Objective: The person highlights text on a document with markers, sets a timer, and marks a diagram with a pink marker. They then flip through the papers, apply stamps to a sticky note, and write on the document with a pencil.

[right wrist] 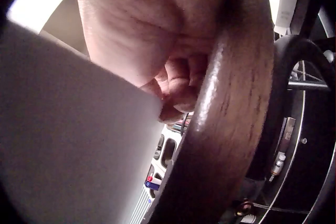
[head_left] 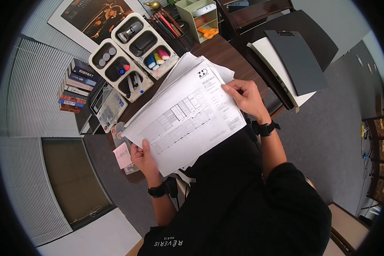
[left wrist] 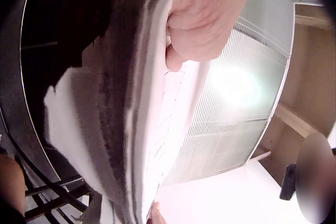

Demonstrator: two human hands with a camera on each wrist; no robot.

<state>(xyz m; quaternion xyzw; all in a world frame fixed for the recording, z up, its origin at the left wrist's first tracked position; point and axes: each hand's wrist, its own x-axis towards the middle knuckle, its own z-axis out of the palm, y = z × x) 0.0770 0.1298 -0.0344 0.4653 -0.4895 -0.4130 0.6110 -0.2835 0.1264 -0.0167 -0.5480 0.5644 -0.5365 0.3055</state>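
Observation:
A stack of printed paper sheets [head_left: 187,115], the top one bearing a floor plan and a logo, is held tilted over the front of the desk. My left hand [head_left: 143,160] grips its lower left edge, thumb on top and fingers beneath. At the upper right edge, my right hand [head_left: 247,98] pinches the sheets between thumb and fingers. More loose sheets [head_left: 190,59] show behind the stack. In the left wrist view, the layered edges of the papers [left wrist: 139,113] run down from the hand. The right wrist view has the paper's pale underside [right wrist: 68,134] beside the curled fingers.
Two cream organizers [head_left: 111,70] with markers and small items stand at the back of the wooden desk [head_left: 226,53]. Nearby are a pen holder [head_left: 179,36], a green shelf box with orange scissors [head_left: 208,33], stacked books [head_left: 77,87] and a pink note [head_left: 123,155]. A dark clipboard [head_left: 296,64] lies at right.

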